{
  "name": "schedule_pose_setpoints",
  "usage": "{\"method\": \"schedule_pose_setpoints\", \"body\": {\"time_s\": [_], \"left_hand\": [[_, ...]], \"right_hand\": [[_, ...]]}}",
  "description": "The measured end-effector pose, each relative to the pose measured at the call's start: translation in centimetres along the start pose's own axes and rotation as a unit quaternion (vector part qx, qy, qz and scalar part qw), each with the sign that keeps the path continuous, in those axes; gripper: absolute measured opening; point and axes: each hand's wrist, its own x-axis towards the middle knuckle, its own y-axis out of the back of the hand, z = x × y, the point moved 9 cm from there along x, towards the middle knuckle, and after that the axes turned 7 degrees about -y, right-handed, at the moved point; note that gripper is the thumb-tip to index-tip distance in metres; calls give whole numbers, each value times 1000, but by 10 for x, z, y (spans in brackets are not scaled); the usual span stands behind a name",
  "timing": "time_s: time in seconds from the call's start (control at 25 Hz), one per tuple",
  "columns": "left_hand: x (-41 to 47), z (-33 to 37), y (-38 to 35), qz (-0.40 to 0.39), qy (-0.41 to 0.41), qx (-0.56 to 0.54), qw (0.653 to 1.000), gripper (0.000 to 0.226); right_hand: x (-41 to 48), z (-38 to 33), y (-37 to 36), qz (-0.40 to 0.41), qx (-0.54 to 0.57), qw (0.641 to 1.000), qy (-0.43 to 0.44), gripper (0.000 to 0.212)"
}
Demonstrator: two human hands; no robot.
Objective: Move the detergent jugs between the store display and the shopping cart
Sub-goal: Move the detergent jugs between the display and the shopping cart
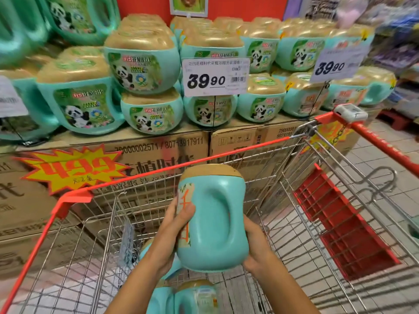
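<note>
— Where is the teal detergent jug point(213, 220)?
— Over the shopping cart point(158, 173), clasped between the left hand point(172, 236) and the right hand point(255, 248); the fingers wrap behind it, out of sight.
— And inside the cart?
— More jugs point(195, 295), cut off at the bottom edge.

Am viewing store aisle. Red wall panel point(238, 5) running across top. Pale tiled floor point(399, 137) stretching away at right, bright even light falling on it. Stacked cardboard cartons point(158, 152) standing left and centre, printed digits showing. Yellow starburst sign point(72, 168) hanging on carton front. Central price card point(215, 77) reading 39.90. Blurred shelving point(399, 41) filling far right.
</note>
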Motion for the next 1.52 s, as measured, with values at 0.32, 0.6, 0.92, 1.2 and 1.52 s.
{"method": "schedule_pose_setpoints", "body": {"time_s": [0.32, 0.6, 0.92, 1.2, 1.52], "left_hand": [[-6, -17, 11, 51, -10, -53, 997, 89], [-29, -13, 34, 113, -60, -41, 991, 99], [-89, 18, 113, 188, -118, -140, 965, 61], [-230, 50, 219, 375, -216, -141, 890, 68], [-378, 119, 375, 443, -264, -83, 853, 60]], "right_hand": [[-48, -34, -26, 49, -323, 945, 28, 52], [-61, -42, -36, 29, -281, 957, 60, 40], [-29, 16, -104, -72, -257, 964, 14, 26], [-30, 132, -220, -178, -364, 914, 20, 16], [-70, 305, -365, -282, -336, 898, -12, 51]]}}
